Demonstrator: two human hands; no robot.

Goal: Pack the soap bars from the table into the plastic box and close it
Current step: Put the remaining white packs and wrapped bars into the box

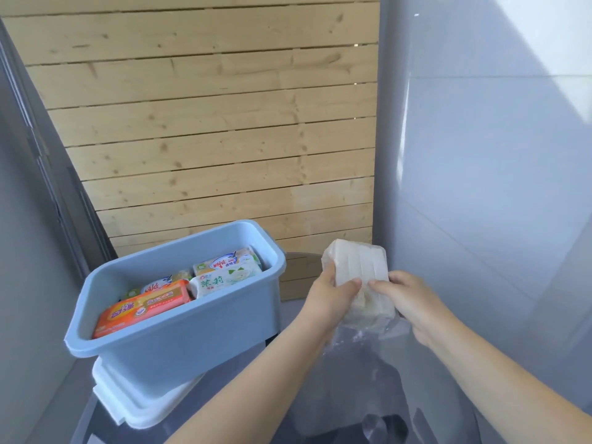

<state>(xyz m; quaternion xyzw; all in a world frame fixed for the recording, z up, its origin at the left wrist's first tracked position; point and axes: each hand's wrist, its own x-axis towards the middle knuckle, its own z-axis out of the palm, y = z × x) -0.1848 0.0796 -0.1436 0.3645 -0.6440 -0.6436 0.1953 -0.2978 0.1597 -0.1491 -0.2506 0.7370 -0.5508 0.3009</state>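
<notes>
A light blue plastic box stands open on a white lid at the lower left. Several wrapped soap bars lie inside: an orange one in front, white-and-green ones behind. To the right of the box, both hands hold up a pale soap pack in clear plastic wrap. My left hand grips its left side with the thumb across the front. My right hand pinches the wrap at the lower right. Loose clear wrap hangs below the pack.
A wooden slat wall rises behind the box. A glossy grey panel fills the right side, a grey frame the left. The box sits on a dark glass table with a round rim.
</notes>
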